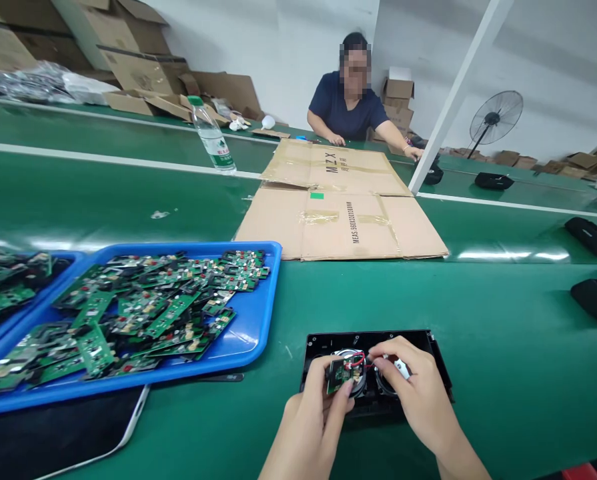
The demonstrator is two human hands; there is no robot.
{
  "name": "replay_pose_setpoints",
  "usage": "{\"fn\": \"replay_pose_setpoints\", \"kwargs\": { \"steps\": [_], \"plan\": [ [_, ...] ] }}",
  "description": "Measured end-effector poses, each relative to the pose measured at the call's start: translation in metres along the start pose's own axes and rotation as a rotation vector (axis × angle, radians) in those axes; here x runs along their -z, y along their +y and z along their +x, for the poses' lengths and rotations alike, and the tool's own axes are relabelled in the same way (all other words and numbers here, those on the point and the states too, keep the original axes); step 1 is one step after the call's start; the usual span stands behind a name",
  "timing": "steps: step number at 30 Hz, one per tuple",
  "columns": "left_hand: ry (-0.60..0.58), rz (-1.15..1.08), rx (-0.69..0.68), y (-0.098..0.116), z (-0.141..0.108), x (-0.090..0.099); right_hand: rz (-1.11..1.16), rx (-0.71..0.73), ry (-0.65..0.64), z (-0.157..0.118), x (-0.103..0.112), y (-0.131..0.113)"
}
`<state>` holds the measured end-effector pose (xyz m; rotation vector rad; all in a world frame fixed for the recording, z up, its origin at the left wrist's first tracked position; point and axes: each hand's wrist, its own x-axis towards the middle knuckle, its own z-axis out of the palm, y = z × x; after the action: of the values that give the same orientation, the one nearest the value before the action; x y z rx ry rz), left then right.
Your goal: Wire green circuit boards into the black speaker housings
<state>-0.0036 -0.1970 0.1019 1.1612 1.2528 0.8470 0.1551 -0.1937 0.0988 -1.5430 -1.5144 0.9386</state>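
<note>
My left hand [323, 400] pinches a small green circuit board [337, 375] between thumb and fingers. Red wires [358, 360] run from the board toward my right hand [408, 377], whose thumb and forefinger are closed on them. Both hands are over a black speaker housing [323, 343] lying on the green bench. Two round speaker drivers sit in the housing, partly hidden by my hands. A small white piece [401, 368] shows beside the right fingers; its kind is unclear.
A blue tray [273, 300] heaped with circuit boards stands at the left, another beside it. Flattened cardboard [338, 230] lies ahead, with a water bottle [213, 140] to its left. Across the bench a person [345, 107] reaches toward black speakers. More black speakers [593, 300] lie at the right.
</note>
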Motion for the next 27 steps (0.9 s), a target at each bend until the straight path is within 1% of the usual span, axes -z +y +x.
{"fn": "replay_pose_setpoints", "kwargs": {
  "steps": [2, 3, 4, 5, 7, 10, 13, 15, 18, 20, 24, 26, 27],
  "plan": [
    [0.007, -0.034, -0.001, 0.0, -0.001, -0.001, 0.093, -0.109, -0.004, 0.0, -0.004, 0.002],
    [0.011, -0.044, -0.002, 0.0, -0.001, -0.002, 0.107, -0.137, 0.003, 0.0, -0.005, 0.004],
    [0.017, -0.049, -0.003, 0.0, -0.001, -0.002, 0.095, -0.128, 0.01, -0.001, -0.006, 0.005],
    [0.025, -0.048, -0.002, 0.0, -0.001, -0.002, 0.058, -0.086, 0.01, -0.001, -0.006, 0.005],
    [0.032, -0.031, -0.006, -0.001, -0.001, -0.001, -0.051, 0.052, -0.017, -0.003, -0.007, 0.005],
    [-0.004, 0.059, -0.034, -0.004, 0.0, 0.001, -0.184, 0.244, -0.051, -0.005, -0.008, 0.005],
    [-0.034, 0.172, -0.101, -0.008, 0.001, 0.003, -0.236, 0.355, -0.049, -0.007, -0.01, 0.008],
    [-0.035, 0.251, -0.17, -0.011, 0.002, 0.004, -0.266, 0.398, -0.058, -0.008, -0.01, 0.011],
    [-0.055, 0.394, -0.258, -0.012, 0.002, 0.005, -0.322, 0.435, -0.09, -0.009, -0.011, 0.013],
    [-0.083, 0.449, -0.282, -0.011, 0.001, 0.006, -0.355, 0.46, -0.09, -0.01, -0.013, 0.015],
    [-0.151, 0.417, -0.237, -0.006, 0.0, 0.008, -0.374, 0.476, -0.026, -0.012, -0.018, 0.017],
    [-0.182, 0.365, -0.196, -0.004, -0.001, 0.01, -0.319, 0.423, -0.033, -0.012, -0.017, 0.018],
    [-0.198, 0.331, -0.176, -0.003, -0.001, 0.01, -0.277, 0.369, -0.046, -0.012, -0.016, 0.017]
  ]
}}
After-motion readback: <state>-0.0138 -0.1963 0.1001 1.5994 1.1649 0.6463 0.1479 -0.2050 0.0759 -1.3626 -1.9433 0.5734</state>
